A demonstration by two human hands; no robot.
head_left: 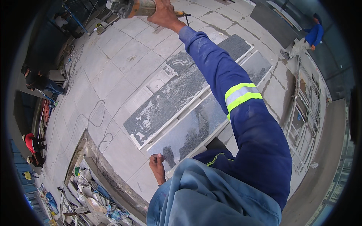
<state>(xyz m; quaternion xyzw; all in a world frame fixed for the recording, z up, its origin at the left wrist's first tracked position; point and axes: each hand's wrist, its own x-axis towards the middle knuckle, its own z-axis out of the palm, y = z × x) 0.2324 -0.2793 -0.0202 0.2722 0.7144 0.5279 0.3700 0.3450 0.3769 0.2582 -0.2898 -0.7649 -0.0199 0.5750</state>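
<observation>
My right arm, in a blue sleeve with a reflective band, stretches out to the top of the view. There my right hand (164,16) is closed around an angle grinder (137,8) with an orange and grey body; its cord trails behind the hand. Low and close to my body, my left hand (157,165) has curled fingers, and what they hold, if anything, is hidden. Beside it lies the near corner of a shiny grey stone slab (181,141), which mirrors dark shapes. A darker slab (166,109), streaked with whitish wet dust, lies alongside it, past a pale edge strip.
Thin cables (102,113) loop over the paved floor (113,79). A debris-filled pit (94,192) opens at lower left. Metal frames (301,113) lie at right, near a person in blue (313,34). More people, one in red (32,143), are along the left side.
</observation>
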